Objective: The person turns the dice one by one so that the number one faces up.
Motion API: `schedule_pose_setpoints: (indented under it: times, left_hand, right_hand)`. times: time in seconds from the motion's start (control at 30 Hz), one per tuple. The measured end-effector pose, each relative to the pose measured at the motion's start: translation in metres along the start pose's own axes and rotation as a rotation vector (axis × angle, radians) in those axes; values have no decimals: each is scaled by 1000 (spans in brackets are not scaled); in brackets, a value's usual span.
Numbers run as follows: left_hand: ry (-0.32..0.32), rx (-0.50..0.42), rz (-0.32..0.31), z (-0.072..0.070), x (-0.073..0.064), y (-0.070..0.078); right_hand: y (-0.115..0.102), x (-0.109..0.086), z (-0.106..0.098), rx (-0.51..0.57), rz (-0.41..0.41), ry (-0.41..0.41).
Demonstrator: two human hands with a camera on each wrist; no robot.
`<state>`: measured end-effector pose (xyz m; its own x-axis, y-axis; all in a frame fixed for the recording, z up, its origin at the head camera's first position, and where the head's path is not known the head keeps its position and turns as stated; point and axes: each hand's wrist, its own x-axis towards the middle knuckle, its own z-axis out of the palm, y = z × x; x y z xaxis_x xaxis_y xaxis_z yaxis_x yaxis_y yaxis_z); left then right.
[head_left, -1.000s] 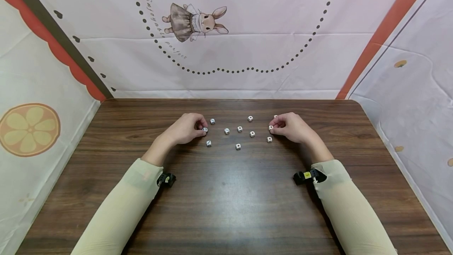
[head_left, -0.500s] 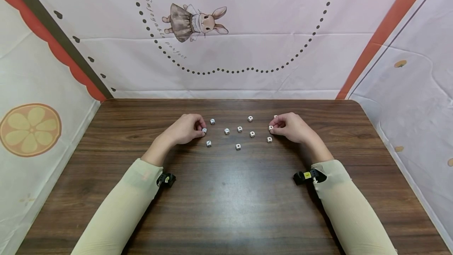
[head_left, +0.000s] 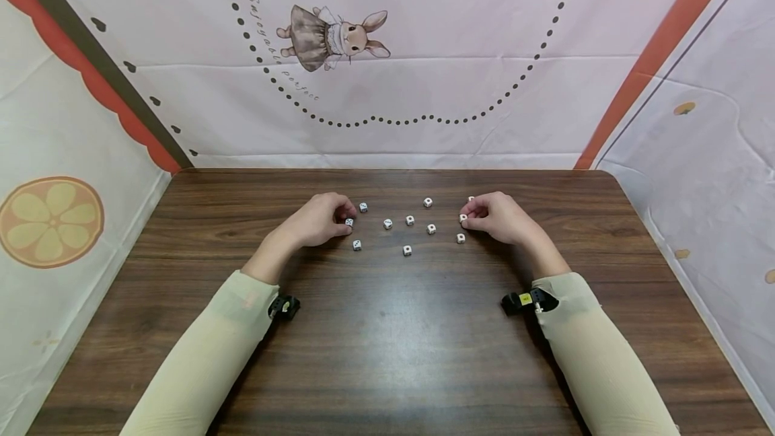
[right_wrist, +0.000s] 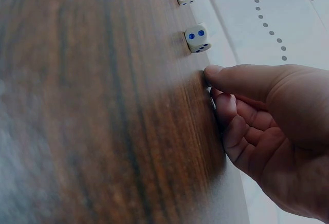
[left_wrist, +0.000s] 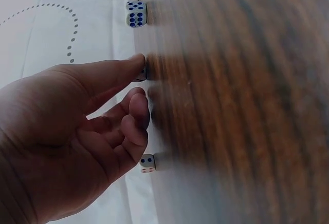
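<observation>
My left hand [head_left: 319,221] has its thumb and forefinger around a small white die [head_left: 349,222], its thumb tip right at the die in the left wrist view, other fingers curled. Two more dice sit near it: one die [head_left: 363,207] behind and one die [head_left: 356,245] in front. Across the table, my right hand [head_left: 499,218] pinches another die [head_left: 463,219] between thumb and fingers; in the right wrist view the fingers hide it. A die [head_left: 461,238] lies just in front of that hand, and one behind it is partly covered.
Between the hands several more dice lie scattered, among them a die [head_left: 387,224], a die [head_left: 407,250] and a die [head_left: 428,202]. All rest on a brown wood-grain table [head_left: 387,355]. Printed white cloth [head_left: 454,86] hangs along its back and sides.
The die at my left hand has turned and shifted slightly left, and the left fingers have moved a little around it. My right hand and the other dice stay where they were.
</observation>
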<state>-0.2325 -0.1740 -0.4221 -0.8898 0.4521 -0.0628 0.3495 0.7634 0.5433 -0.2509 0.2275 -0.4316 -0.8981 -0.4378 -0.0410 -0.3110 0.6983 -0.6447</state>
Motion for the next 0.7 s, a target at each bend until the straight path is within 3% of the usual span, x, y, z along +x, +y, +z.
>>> schedule_pose_setpoints:
  times: [0.7]
  left_hand:
    - [18, -8, 0, 0, 2, 5]
  right_hand:
    - [-3, -1, -1, -6, 20, -7]
